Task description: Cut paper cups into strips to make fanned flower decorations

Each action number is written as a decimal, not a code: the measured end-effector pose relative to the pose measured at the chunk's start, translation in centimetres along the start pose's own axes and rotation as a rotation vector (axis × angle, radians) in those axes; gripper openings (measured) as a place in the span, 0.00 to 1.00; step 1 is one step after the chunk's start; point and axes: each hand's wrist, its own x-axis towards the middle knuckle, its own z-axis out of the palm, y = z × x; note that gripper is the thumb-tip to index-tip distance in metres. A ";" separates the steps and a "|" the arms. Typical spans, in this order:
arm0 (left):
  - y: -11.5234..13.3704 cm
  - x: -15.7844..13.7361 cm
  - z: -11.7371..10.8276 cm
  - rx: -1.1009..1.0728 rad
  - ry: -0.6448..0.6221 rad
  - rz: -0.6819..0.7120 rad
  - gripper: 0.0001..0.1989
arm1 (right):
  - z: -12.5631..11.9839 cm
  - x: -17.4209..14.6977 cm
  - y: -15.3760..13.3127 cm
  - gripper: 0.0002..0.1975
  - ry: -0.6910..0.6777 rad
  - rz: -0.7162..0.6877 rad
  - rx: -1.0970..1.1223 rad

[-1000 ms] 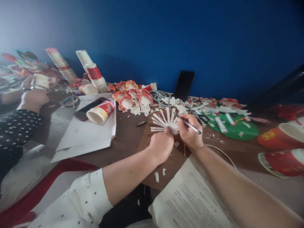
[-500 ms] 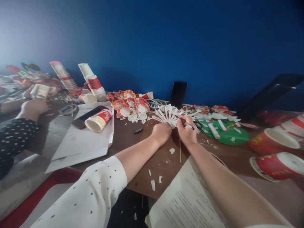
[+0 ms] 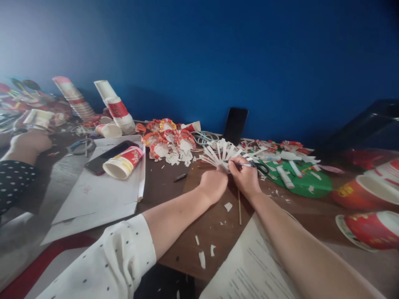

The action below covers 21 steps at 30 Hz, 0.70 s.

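My left hand (image 3: 213,182) is closed on the near edge of a paper cup cut into strips (image 3: 220,152), which fan out white and away from me. In my right hand (image 3: 245,177) a pen (image 3: 244,164) is gripped, lying nearly level, its tip end close to the base of the strips. The fingers of both hands almost touch, and they hide part of the cup. Below them, a thin wooden stick (image 3: 240,209) and small paper scraps (image 3: 228,206) lie on the brown table (image 3: 174,257).
Cut red-and-white cup pieces (image 3: 174,141) are heaped behind. A phone (image 3: 236,124) leans on the blue wall. Scissors (image 3: 262,167) and a green disc (image 3: 314,185) lie right, near cups (image 3: 370,230). At left are a cup (image 3: 123,162), stacked cups (image 3: 120,112) and another person's hand (image 3: 29,143).
The view has shifted slightly, so things at the sides sit farther out. The pen has swung flatter, and my right hand has come lower and closer to my left.
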 end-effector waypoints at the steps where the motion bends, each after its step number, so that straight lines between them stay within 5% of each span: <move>1: 0.0 0.0 0.1 -0.004 0.002 0.001 0.20 | 0.0 -0.1 0.0 0.15 -0.001 0.010 -0.003; 21: 0.0 0.0 0.7 -0.061 0.022 0.000 0.23 | 0.1 -0.3 0.0 0.16 -0.053 0.025 -0.014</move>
